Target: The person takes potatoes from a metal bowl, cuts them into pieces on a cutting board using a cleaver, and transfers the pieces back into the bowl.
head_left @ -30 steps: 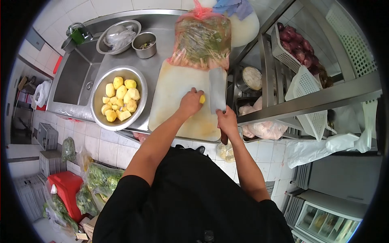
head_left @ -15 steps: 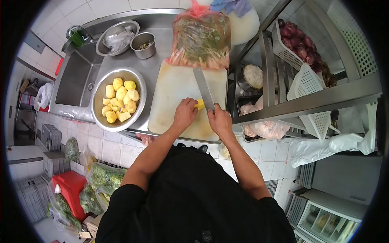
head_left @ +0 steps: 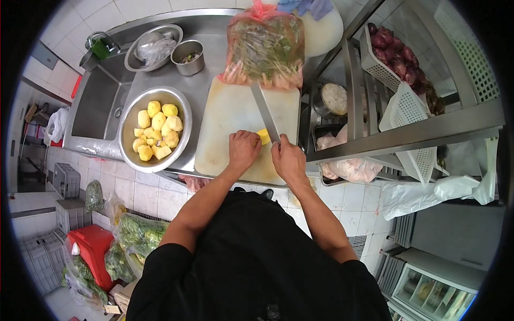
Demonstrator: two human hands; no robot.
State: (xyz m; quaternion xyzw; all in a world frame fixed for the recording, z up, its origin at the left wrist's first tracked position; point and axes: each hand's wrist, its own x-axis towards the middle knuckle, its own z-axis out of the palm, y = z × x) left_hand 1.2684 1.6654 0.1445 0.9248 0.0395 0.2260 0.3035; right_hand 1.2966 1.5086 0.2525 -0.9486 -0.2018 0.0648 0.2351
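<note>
On the white cutting board point(head_left: 219, 123), my left hand point(head_left: 244, 150) has its fingers curled against a yellow peeled potato point(head_left: 263, 136). My right hand point(head_left: 289, 160) is wrapped round the handle of a kitchen knife point(head_left: 264, 113), whose broad blade points away from me toward the upper left. The blade runs right along the potato's right side, and the fingertips of my left hand rest on the left of it. Left of the board stands a steel bowl point(head_left: 186, 131) with several peeled potatoes point(head_left: 158, 122).
A pink bag of leafy greens point(head_left: 265, 51) lies at the board's far end. Behind the potatoes are a bowl with plastic point(head_left: 130, 60) and a small steel pot point(head_left: 188, 68). The sink point(head_left: 99, 112) is at left; a metal rack point(head_left: 407, 134) with a basket of red onions point(head_left: 393, 56) is at right.
The knife blade has shifted slightly left, its tip most of all. My right hand has moved a little to the left; my left hand stays at the potato.
</note>
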